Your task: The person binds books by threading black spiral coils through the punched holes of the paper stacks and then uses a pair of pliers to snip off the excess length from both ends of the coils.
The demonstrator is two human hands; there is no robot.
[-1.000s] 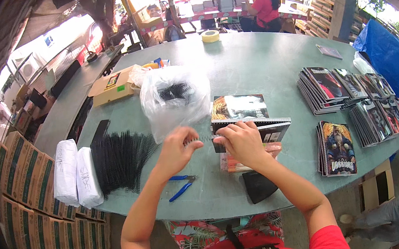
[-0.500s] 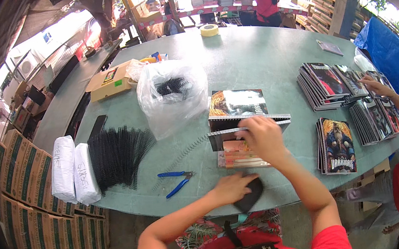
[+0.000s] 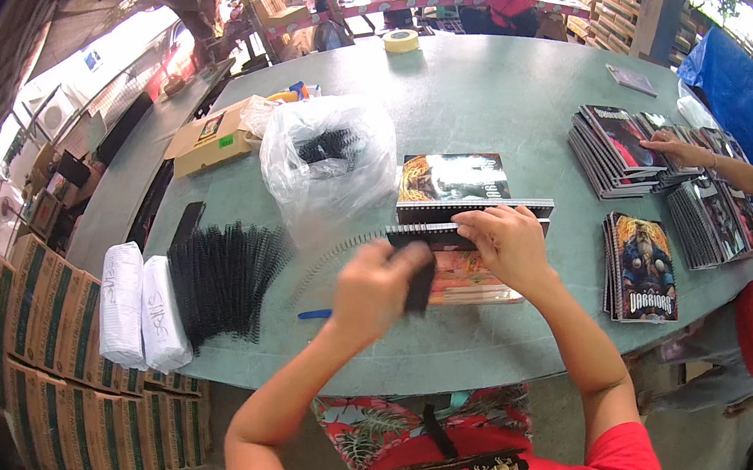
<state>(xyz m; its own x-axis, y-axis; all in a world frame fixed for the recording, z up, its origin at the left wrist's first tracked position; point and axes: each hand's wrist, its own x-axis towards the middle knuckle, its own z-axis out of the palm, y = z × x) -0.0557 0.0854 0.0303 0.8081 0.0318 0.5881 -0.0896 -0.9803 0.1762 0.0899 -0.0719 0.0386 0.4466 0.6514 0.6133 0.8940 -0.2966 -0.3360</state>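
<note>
In the middle of the green table, a book with a black cover (image 3: 452,237) stands on its edge with its spine up, in front of a stack of illustrated books (image 3: 452,179). My right hand (image 3: 511,242) is closed on its top edge, thumb and fingers pinching the spine. A black spiral coil (image 3: 321,259) runs out leftward from the spine's left end. My left hand (image 3: 369,290), smeared by motion, grips a dark flat pad (image 3: 417,277) beside the coil. Under the book lies an orange-pink printed book (image 3: 474,277). Blue-handled cutters (image 3: 315,315) are mostly hidden behind my left hand.
On the left lie black coils (image 3: 227,281), two white rolls (image 3: 122,308) and a clear plastic bag of coils (image 3: 330,165). Books are stacked at right (image 3: 641,268), where another person's hand (image 3: 681,151) touches a pile. A tape roll (image 3: 401,41) sits at the far edge.
My left hand has lifted the dark pad from the table's near edge and brought it up to the book's left end. My right hand has settled on the spine. The view has shifted slightly.
</note>
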